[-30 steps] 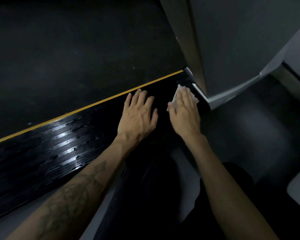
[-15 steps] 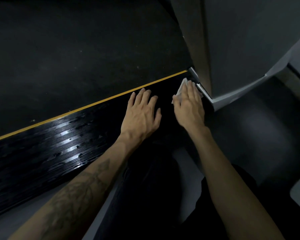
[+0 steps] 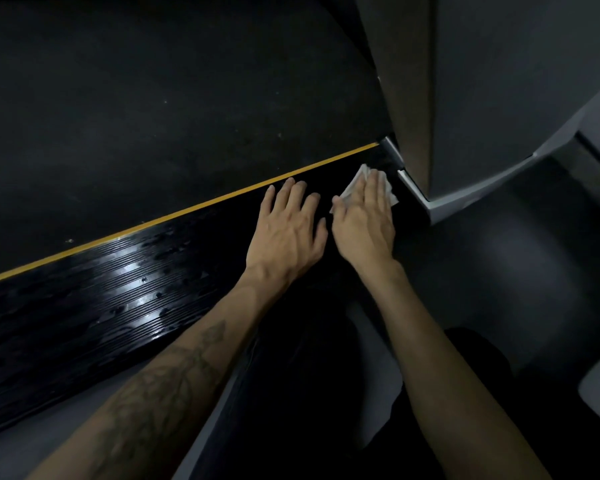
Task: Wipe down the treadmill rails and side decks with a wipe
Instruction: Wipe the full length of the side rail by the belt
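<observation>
A glossy black ribbed side deck (image 3: 94, 306) runs from lower left to upper right, bordered by a yellow stripe (image 3: 174, 216) along the dark belt (image 3: 160, 98). My right hand (image 3: 364, 220) lies flat with straight fingers on a white wipe (image 3: 355, 180), pressing it onto the deck's far end beside the grey upright. Most of the wipe is hidden under the fingers. My left hand (image 3: 288, 230) rests flat on the deck just left of it, fingers spread and holding nothing.
The grey motor cover and upright (image 3: 499, 98) rise right of the deck's end, with a pale trim edge (image 3: 426, 199) at the base. Dark floor (image 3: 516, 271) lies to the right. My dark-clothed knees (image 3: 309, 393) are below the hands.
My right hand slid the wipe a little farther along the deck toward the grey upright, then eased slightly back. My left hand kept its place on the deck.
</observation>
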Action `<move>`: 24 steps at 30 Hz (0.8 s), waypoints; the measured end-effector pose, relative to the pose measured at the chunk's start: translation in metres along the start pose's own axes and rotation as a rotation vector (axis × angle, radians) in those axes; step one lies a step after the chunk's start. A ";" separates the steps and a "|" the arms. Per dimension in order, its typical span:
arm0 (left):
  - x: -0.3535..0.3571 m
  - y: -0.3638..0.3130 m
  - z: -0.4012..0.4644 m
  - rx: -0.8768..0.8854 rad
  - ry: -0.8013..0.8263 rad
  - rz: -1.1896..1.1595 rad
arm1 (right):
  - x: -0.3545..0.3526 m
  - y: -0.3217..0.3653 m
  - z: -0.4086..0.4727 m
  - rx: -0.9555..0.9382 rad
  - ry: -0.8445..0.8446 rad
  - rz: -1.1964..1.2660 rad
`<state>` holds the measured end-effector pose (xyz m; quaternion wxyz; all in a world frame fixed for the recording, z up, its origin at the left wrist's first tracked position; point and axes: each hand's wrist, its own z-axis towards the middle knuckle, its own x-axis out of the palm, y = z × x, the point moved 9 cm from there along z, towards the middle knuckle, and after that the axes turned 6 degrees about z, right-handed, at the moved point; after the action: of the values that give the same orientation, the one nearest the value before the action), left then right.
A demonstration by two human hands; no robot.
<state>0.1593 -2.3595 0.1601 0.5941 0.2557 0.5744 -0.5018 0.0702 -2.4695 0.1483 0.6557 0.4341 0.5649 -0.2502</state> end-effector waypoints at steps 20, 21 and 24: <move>-0.001 -0.002 0.000 -0.003 0.001 -0.004 | 0.002 -0.001 0.018 0.036 0.014 -0.003; -0.001 -0.001 0.000 -0.003 0.004 -0.001 | 0.005 0.003 0.015 0.007 0.017 -0.007; -0.001 -0.001 0.000 -0.004 -0.010 0.004 | 0.002 0.000 0.032 -0.044 0.031 -0.006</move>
<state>0.1585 -2.3595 0.1609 0.5983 0.2534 0.5720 -0.5007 0.0871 -2.4968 0.1458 0.6556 0.4218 0.5816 -0.2327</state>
